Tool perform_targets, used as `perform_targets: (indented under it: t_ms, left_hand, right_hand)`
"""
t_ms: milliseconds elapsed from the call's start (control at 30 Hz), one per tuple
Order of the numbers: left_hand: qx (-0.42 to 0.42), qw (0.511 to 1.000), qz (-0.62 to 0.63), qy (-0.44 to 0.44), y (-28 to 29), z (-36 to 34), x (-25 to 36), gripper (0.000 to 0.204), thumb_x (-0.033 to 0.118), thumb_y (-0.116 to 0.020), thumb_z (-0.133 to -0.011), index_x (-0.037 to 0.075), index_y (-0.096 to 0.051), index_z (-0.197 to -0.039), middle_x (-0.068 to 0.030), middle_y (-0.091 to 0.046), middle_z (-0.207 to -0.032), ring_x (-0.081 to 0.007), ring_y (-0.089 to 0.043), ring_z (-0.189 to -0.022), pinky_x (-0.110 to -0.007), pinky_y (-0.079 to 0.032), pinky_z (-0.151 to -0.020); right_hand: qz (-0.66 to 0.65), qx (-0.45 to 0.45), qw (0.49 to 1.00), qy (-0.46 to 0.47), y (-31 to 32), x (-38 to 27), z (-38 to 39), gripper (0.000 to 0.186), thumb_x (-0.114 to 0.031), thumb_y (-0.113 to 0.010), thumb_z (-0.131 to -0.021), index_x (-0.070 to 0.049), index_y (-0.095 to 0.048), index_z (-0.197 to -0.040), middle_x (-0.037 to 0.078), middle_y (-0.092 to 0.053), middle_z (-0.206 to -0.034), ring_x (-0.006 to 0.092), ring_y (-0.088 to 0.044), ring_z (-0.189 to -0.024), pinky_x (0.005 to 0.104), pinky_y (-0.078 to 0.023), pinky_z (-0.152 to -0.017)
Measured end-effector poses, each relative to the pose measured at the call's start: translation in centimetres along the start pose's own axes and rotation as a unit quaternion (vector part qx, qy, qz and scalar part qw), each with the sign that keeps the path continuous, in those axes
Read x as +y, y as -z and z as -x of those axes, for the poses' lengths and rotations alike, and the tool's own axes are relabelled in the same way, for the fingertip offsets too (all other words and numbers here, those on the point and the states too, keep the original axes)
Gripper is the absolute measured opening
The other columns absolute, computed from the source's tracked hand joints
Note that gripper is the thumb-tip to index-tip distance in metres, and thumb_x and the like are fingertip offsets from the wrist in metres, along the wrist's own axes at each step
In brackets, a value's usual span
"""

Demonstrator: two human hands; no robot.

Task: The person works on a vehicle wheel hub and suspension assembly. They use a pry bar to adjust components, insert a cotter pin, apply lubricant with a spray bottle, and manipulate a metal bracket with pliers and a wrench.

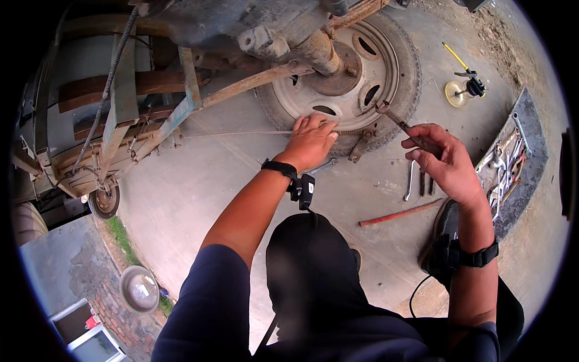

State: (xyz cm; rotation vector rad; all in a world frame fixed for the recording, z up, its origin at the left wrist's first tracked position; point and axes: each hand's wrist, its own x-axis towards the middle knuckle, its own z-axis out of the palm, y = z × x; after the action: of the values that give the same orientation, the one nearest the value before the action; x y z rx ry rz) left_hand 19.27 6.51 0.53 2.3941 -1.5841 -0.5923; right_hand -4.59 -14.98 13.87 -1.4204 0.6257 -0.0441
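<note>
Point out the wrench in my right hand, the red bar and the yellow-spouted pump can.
Wrench [395,117]: head view, on its shaft.
Red bar [399,214]: head view, mid-length.
Yellow-spouted pump can [456,96]: head view, on its yellowish body.

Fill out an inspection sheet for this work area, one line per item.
Surface: grey floor, scuffed and stained.
Job's things: wheel with a rusty hub, under the axle parts; wrench, worn.
Clutter: oil can with a yellow spout, red bar, and a tray of mixed tools.
Grips: left hand lies at the wheel's lower edge, fingers loosely spread; right hand holds the wrench.
Cables: thin black cable curving below the shoe.
Surroundings: rusty frame at upper left, metal basin at lower left.
</note>
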Motion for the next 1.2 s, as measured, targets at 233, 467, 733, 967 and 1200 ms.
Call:
perform_targets:
  t_ms: [233,467,733,967,1200]
  left_hand:
    - [0.009,1.0,-0.02,-0.008,-1.0,0.4,-1.0,0.04,0.035,-0.046,-0.105,0.016,-0.059,-0.138,-0.0081,-0.051,-0.15,-0.0284,-0.039,-0.145,-0.051,-0.02,-0.122]
    - [0.076,0.996,-0.034,-0.027,-1.9,1.0,-0.4,0.039,0.029,-0.052,-0.103,0.017,-0.06,-0.139,-0.0059,-0.053,-0.149,-0.0272,-0.039,-0.146,-0.049,-0.02,-0.123]
    - [0.102,0.994,-0.027,-0.009,-2.4,1.3,-0.3,0.038,0.031,-0.057,-0.102,0.021,-0.063,-0.137,-0.0002,-0.056,-0.147,-0.0233,-0.039,-0.146,-0.047,-0.021,-0.123]
    - [0.116,0.993,-0.024,-0.011,-2.5,1.4,-0.3,0.037,0.032,-0.057,-0.101,0.021,-0.064,-0.135,-0.0004,-0.058,-0.144,-0.0231,-0.041,-0.144,-0.046,-0.021,-0.123]
    - [0.115,0.993,-0.013,-0.01,-2.6,1.3,-0.3,0.036,0.031,-0.057,-0.101,0.02,-0.064,-0.135,-0.0007,-0.059,-0.144,-0.0226,-0.042,-0.144,-0.046,-0.021,-0.123]
  right_hand:
    - [0.103,-0.042,0.994,0.024,-0.4,-1.9,-0.1,0.049,-0.012,-0.08,-0.089,0.002,-0.058,-0.131,0.009,-0.069,-0.119,0.0146,-0.065,-0.104,0.0298,-0.053,-0.092]
    - [0.186,0.144,0.969,0.074,-2.6,-0.7,-2.1,0.028,-0.026,-0.077,-0.092,0.0,-0.072,-0.1,0.008,-0.066,-0.068,0.0091,-0.054,-0.06,0.0296,-0.048,-0.058]
    - [0.167,0.174,0.969,0.046,-4.0,0.5,-3.1,0.025,-0.022,-0.07,-0.095,0.001,-0.065,-0.086,0.009,-0.056,-0.061,0.0118,-0.047,-0.059,0.03,-0.046,-0.058]
    - [0.234,0.237,0.939,0.084,-4.5,2.3,-5.1,0.018,-0.018,-0.062,-0.09,0.0,-0.059,-0.091,0.024,-0.068,-0.08,0.044,-0.066,-0.079,0.0478,-0.053,-0.073]
    - [0.278,0.228,0.933,0.024,-3.7,2.0,-7.2,0.023,-0.02,-0.058,-0.091,0.003,-0.059,-0.093,0.027,-0.069,-0.084,0.046,-0.067,-0.084,0.0489,-0.055,-0.078]
